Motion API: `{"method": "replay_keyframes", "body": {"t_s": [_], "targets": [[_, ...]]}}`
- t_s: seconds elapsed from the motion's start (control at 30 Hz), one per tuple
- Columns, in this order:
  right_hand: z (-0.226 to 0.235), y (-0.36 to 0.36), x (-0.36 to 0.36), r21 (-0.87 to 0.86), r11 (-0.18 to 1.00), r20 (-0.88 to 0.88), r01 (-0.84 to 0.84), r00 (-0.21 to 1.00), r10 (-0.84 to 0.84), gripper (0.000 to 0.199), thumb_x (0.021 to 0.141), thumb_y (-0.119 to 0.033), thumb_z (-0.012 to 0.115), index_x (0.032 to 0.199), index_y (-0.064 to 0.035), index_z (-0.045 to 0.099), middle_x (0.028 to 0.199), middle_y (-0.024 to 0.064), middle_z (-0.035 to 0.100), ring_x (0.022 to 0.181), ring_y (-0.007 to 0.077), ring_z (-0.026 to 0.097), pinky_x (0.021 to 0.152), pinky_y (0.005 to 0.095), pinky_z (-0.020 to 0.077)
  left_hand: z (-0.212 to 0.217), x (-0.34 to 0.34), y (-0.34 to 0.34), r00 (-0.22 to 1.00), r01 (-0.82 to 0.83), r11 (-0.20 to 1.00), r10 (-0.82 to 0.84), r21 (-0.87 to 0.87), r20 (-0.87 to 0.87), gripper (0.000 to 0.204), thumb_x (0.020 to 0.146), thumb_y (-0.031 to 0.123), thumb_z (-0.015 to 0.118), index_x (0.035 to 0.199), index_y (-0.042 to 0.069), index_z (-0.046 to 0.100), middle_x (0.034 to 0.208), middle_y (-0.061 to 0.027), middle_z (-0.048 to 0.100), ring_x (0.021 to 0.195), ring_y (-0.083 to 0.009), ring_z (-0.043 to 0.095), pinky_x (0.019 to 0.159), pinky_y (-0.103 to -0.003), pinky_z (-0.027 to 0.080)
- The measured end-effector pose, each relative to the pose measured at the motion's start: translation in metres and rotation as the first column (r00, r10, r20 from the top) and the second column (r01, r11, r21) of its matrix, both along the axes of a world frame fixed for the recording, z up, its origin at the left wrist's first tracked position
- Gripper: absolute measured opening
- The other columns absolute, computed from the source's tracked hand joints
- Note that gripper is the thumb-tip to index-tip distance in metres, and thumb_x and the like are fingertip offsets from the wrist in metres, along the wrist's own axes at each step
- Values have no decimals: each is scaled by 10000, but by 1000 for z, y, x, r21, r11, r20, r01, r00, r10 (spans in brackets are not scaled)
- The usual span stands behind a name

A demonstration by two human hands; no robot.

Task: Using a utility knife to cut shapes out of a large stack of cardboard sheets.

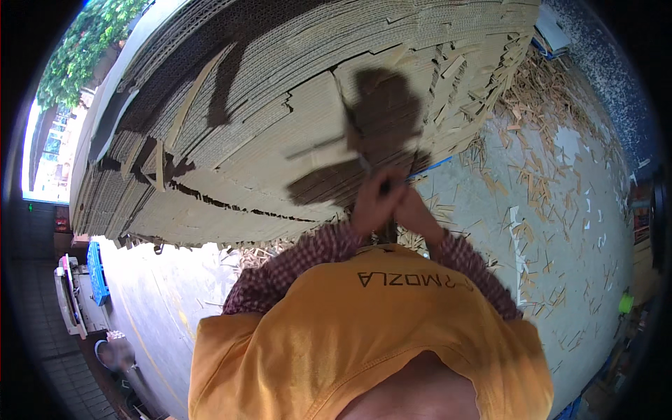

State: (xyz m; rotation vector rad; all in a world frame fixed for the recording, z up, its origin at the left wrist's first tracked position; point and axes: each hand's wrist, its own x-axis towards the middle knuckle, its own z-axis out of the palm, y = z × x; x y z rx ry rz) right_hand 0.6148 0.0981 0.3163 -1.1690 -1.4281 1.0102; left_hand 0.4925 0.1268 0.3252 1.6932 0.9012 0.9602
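My left hand [372, 201] grasps a slim tool [365, 164] by the cardboard stack's [259, 171] near edge; my right hand [416, 211] meets it, grip unclear. Steady, even pressure should work best.

Tan, finely striped cardboard [259, 164] lies ahead of the hands [374, 206]. Behind them come maroon-and-white checked sleeves [308, 257] and an orange-yellow shirt [350, 329]; the floor [483, 217] to their right is grey.

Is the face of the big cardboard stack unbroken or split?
Split in places: the cardboard stack shows a dark, jagged gap across its lower left, and shorter jagged breaks higher up.
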Motion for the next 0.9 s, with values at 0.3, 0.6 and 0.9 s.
{"method": "replay_keyframes", "body": {"t_s": [0.3, 0.6, 0.9], "targets": [[90, 58, 48, -75, 980, 220, -183, 956, 195, 372, 839, -345, 578, 812, 26, 588, 543, 73, 482, 528, 101, 431, 482, 330, 364, 35, -50, -4, 891, -117, 960, 214, -255, 399, 516, 981, 286, 365, 1414, 67, 192, 1164, -111, 530, 874, -174, 605, 786, -317, 494], [73, 114, -4, 122, 992, 66, -46, 997, 38, 352, 845, -320, 549, 770, 24, 559, 539, 133, 496, 499, 190, 505, 487, 377, 381, 91, -69, -7, 937, -345, 837, 283, 425, 203, 261, 945, 132, 428, 978, -47, 615, 795, -118, 650, 702, -171, 617, 626, -282, 502], [20, -7, 106, -469, 880, 139, 74, 990, -9, 269, 853, -195, 588, 1026, 11, 588, 714, -13, 535, 664, 65, 453, 612, 260, 399, 341, -197, 26, 816, -164, -213, 519, 963, 254, 430, 981, 210, 296, 962, -97, 596, 923, -232, 631, 752, -273, 658, 724, -353, 558]]}}
